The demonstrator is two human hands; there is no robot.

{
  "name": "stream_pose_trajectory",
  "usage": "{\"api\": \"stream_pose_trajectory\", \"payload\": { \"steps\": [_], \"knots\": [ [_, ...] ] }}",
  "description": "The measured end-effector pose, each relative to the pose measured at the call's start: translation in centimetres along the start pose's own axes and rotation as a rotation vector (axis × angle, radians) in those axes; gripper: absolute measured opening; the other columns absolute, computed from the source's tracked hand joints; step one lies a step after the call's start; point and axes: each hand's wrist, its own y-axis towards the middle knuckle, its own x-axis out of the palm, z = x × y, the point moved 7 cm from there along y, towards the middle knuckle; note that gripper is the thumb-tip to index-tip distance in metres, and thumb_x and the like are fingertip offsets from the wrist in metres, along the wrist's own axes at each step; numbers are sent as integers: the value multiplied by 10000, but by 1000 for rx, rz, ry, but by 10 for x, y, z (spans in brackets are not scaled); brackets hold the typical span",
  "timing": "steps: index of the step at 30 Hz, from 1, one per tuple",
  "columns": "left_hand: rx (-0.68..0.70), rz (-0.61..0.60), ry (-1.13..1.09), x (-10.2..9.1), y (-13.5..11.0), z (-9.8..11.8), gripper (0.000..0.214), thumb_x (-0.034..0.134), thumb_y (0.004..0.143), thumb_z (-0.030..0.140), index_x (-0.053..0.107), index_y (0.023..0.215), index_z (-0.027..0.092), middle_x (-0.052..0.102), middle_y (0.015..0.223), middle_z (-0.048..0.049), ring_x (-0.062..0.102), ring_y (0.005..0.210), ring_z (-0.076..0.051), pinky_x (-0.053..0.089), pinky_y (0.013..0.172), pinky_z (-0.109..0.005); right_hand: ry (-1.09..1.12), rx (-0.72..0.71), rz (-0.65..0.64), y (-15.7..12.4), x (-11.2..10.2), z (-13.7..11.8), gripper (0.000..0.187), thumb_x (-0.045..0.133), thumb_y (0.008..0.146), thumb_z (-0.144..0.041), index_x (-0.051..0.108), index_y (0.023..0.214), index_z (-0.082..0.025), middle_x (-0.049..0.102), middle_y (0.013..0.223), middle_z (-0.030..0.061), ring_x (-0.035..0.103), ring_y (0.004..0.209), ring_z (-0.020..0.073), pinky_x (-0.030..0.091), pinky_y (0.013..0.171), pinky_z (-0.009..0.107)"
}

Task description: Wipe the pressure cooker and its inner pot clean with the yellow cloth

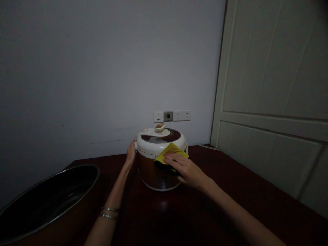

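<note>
A white and brown electric pressure cooker [150, 171] stands upright on the dark red-brown table, its lid closed and a knob on top. At its left side handle is my left hand [131, 153], gripping there with part of the fingers hidden; two bracelets circle that wrist. My right hand [183, 168] holds a folded yellow cloth [171, 150] with a dark underside. The cloth is pressed against the cooker's front, just below the lid rim, and covers part of the body.
A large dark pan [96, 171] with a metal rim sits at the lower left, near my left forearm. Behind the cooker, wall sockets [181, 115] are set in the pale wall. A white panelled door [271, 112] borders the table [220, 205] on the right.
</note>
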Motion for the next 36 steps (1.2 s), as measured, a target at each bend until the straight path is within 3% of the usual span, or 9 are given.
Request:
{"api": "stream_pose_trajectory", "payload": {
  "steps": [4, 8, 13, 18, 23, 27, 31, 33, 36],
  "knots": [
    [-15, 17, -5, -2, -2, 2, 425, 317, 883, 320, 571, 1153, 113, 617, 1230, -128, 528, 1192, -206, 365, 1031, -348, -24, -90, -138, 36, 10, -19, 554, 547, 723, -47, 487, 1273, -64, 539, 1313, 217, 494, 1242, 259, 444, 1020, 416],
    [-27, -4, 11, -3, -1, 1, 440, 334, 870, 345, 574, 1156, 113, 621, 1222, -121, 536, 1181, -208, 408, 995, -351, -31, -114, -158, 54, 18, -30, 509, 503, 736, -23, 504, 1243, -64, 565, 1282, 216, 504, 1231, 248, 433, 1029, 416],
    [-30, -31, 23, -4, -1, 1, 463, 320, 865, 332, 556, 1184, 93, 597, 1257, -135, 519, 1205, -207, 409, 996, -344, 72, -53, -115, 29, 1, -12, 571, 498, 709, 1, 490, 1276, -61, 543, 1310, 210, 511, 1225, 252, 459, 1005, 412],
    [0, -18, 47, -6, -4, 9, 452, 314, 858, 300, 582, 1152, 87, 610, 1239, -140, 528, 1195, -219, 389, 1017, -363, 275, 133, 23, -13, -25, 25, 607, 456, 762, 6, 469, 1331, -207, 590, 1290, 93, 534, 1210, 196, 444, 1024, 441],
    [9, -27, 67, -6, -6, 13, 455, 303, 863, 302, 585, 1151, 91, 623, 1217, -134, 536, 1185, -215, 390, 1017, -364, 248, 74, 32, -16, -24, 19, 670, 448, 714, 40, 457, 1343, -193, 546, 1337, 119, 491, 1254, 215, 426, 1035, 481],
    [23, 11, 61, -8, -7, 12, 429, 312, 864, 294, 601, 1124, 113, 630, 1208, -122, 525, 1199, -211, 374, 1032, -361, 81, -22, -75, 6, -14, -1, 666, 497, 679, 26, 459, 1326, -126, 532, 1336, 177, 500, 1242, 241, 461, 1005, 433],
    [27, 17, 38, -7, -6, 8, 445, 311, 863, 326, 597, 1128, 111, 642, 1185, -111, 540, 1175, -200, 396, 1010, -338, -108, -111, -107, 34, 10, -24, 454, 506, 786, -27, 531, 1238, -65, 548, 1308, 211, 512, 1228, 265, 456, 1014, 408],
    [16, 5, 28, -7, -5, 5, 453, 315, 857, 340, 590, 1136, 113, 646, 1175, -112, 557, 1149, -206, 422, 981, -350, -200, -75, -70, 47, 27, -32, 348, 448, 863, -56, 570, 1190, -60, 554, 1299, 215, 508, 1233, 272, 441, 1028, 427],
    [-8, -20, 10, -8, -4, 5, 442, 330, 838, 327, 583, 1126, 107, 643, 1175, -131, 574, 1116, -228, 445, 945, -390, -348, 5, -32, 63, 57, -44, 335, 429, 897, -98, 570, 1178, 16, 531, 1302, 263, 484, 1250, 316, 418, 1046, 453]
  ]
}}
